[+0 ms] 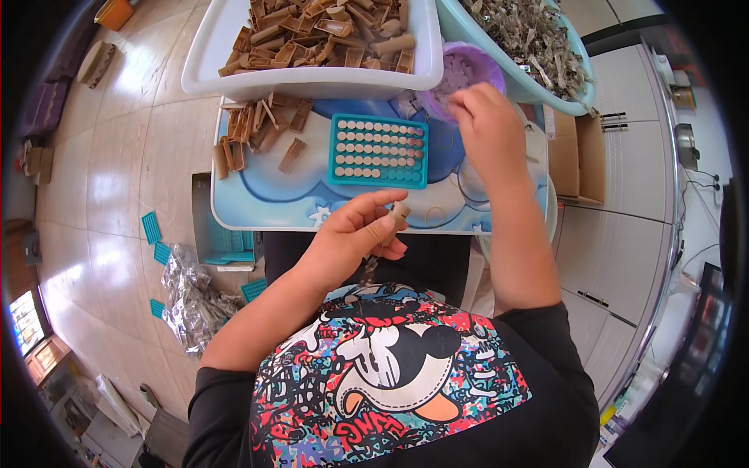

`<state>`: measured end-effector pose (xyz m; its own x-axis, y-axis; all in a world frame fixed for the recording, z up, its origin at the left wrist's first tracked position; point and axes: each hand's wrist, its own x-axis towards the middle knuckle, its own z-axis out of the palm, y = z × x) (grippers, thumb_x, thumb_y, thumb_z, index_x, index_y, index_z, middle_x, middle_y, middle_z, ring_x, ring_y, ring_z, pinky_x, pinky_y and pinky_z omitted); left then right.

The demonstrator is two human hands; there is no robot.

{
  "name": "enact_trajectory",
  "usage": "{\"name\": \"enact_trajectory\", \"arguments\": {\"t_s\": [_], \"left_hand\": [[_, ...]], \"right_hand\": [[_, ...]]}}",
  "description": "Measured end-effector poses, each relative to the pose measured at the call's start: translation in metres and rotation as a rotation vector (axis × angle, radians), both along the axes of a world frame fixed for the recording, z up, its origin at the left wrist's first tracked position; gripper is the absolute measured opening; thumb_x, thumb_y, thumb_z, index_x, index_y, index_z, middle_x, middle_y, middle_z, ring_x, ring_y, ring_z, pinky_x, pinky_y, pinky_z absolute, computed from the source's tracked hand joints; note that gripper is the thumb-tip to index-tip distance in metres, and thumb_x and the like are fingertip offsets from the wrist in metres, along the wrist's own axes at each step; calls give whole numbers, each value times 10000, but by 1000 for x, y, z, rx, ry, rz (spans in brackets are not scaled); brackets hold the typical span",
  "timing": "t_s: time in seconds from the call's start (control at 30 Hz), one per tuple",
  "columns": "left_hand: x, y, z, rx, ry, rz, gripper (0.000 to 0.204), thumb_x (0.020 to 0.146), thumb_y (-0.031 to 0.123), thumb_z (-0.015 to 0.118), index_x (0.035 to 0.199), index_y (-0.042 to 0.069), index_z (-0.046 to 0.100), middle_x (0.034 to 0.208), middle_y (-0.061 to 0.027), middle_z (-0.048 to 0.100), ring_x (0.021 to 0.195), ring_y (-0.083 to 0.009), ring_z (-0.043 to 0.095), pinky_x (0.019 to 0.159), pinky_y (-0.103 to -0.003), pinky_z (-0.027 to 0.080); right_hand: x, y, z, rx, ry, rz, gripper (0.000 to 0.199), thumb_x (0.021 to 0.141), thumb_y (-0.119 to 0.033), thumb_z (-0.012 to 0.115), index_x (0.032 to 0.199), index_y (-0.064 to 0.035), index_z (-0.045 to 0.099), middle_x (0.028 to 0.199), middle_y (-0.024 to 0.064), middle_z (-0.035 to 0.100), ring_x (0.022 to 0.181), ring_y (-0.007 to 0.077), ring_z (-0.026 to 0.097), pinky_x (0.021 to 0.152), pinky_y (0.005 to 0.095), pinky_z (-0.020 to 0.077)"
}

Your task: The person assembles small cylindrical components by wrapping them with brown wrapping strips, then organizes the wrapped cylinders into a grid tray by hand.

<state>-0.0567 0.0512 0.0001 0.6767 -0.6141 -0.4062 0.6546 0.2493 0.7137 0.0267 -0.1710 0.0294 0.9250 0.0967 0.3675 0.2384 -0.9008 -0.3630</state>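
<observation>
My left hand (355,234) holds a small brown cardboard tube (399,212) between thumb and fingers, just in front of the near edge of the blue table (257,199). My right hand (488,125) reaches to the purple bowl (468,70) of small pale pieces, fingers pinched at its rim; whether it holds a piece is hidden. Between the hands lies a teal tray (378,150) whose holes are mostly filled with round pale discs. Loose brown cardboard pieces (257,129) lie at the table's left.
A white tub (312,78) full of brown cardboard pieces stands behind the tray. A pale blue tub (530,39) of grey scraps is at the back right, and a cardboard box (581,152) at the right. Spare teal trays (156,242) and crumpled plastic bags (187,300) lie on the floor.
</observation>
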Motion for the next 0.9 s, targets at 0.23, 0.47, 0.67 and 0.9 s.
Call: {"name": "enact_trajectory", "arguments": {"t_s": [0.23,0.47,0.67,0.9], "left_hand": [[1,4,-2,-23,107,84,325,946,216,481,1239,76,510,975,-93,578,737,-126,609,701,-281,535],[0,6,1,-20,154,164,347,938,206,504,1237,30,493,983,-75,579,817,-150,607,771,-306,527],[-1,3,-2,-84,115,163,305,931,186,515,1180,11,514,1007,-46,570,853,-149,596,803,-313,517],[1,2,-2,-159,201,233,300,922,188,526,1163,10,507,1035,-79,576,867,-168,607,796,-309,517]], "right_hand": [[38,-6,-21,-399,16,40,67,719,-97,613,778,-68,626,799,89,586,843,286,570,717,400,475],[19,-4,3,-214,106,-65,96,772,-158,583,764,-74,628,814,91,594,832,287,570,701,412,463],[4,-14,5,-18,68,-126,140,836,-166,587,863,-45,652,822,99,617,719,249,588,657,313,452],[-16,-3,10,382,-126,-152,137,840,-156,565,870,-68,667,801,94,617,714,268,591,634,318,465]]}}
